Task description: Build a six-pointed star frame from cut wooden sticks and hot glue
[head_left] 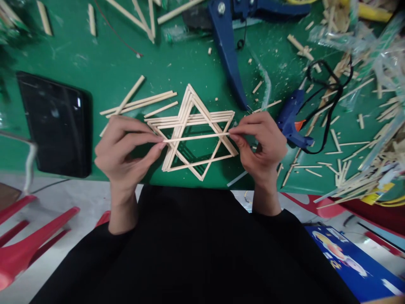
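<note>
A thin wooden stick stretches level between my two hands, across the middle of a six-pointed star built of stacked wooden sticks. My left hand pinches the stick's left end between thumb and fingers. At the other end, my right hand pinches it the same way. The star lies flat on the green table, its far point away from me. Beside my left hand lie several loose sticks, one crossing the others. Whether the held stick touches the star cannot be made out.
A black glossy device lies on the left of the green table. Blue-handled cutters lie beyond the star. Right of my right hand are a blue glue gun with a black cord and scattered stick scraps.
</note>
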`<action>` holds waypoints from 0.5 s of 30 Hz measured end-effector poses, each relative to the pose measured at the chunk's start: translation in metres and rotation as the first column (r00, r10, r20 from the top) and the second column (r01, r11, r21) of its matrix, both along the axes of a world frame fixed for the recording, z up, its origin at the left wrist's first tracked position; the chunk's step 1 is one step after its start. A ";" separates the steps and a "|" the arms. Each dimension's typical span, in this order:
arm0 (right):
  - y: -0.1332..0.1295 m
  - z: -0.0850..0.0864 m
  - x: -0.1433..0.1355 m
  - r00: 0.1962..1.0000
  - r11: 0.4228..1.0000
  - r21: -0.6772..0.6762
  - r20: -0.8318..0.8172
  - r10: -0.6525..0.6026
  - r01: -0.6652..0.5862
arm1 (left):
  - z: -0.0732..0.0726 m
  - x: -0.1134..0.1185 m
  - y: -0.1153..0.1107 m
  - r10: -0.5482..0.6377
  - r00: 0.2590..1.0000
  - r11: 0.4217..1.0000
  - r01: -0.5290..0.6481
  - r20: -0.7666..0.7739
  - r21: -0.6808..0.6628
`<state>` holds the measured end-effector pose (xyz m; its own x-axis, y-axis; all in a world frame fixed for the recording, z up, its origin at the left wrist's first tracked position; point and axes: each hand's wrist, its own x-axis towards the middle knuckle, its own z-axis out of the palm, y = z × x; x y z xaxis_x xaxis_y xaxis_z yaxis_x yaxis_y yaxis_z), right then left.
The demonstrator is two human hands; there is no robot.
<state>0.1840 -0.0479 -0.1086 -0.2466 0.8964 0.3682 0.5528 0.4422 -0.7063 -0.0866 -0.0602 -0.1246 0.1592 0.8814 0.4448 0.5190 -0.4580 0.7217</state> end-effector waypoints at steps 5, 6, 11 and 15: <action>-0.010 0.003 0.009 1.000 0.998 -0.057 -0.002 0.023 -0.023 | 0.004 0.002 -0.010 -0.085 0.996 0.993 0.086 0.011 -0.078; -0.012 0.002 0.011 1.000 0.997 -0.070 0.005 0.022 -0.021 | 0.005 0.002 -0.012 -0.093 0.996 0.991 0.093 0.010 -0.100; -0.017 0.000 0.015 0.999 0.996 -0.085 0.022 0.029 -0.027 | 0.005 0.003 -0.015 -0.103 0.994 0.991 0.105 0.035 -0.082; -0.018 0.000 0.015 1.000 0.997 -0.076 -0.008 0.026 -0.026 | 0.003 0.002 -0.014 -0.116 0.992 0.991 0.118 0.044 -0.059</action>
<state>0.1987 -0.0663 -0.1088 -0.2679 0.9154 0.3005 0.5371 0.4009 -0.7421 -0.0847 -0.0743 -0.1213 0.2461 0.8836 0.3983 0.4345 -0.4679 0.7696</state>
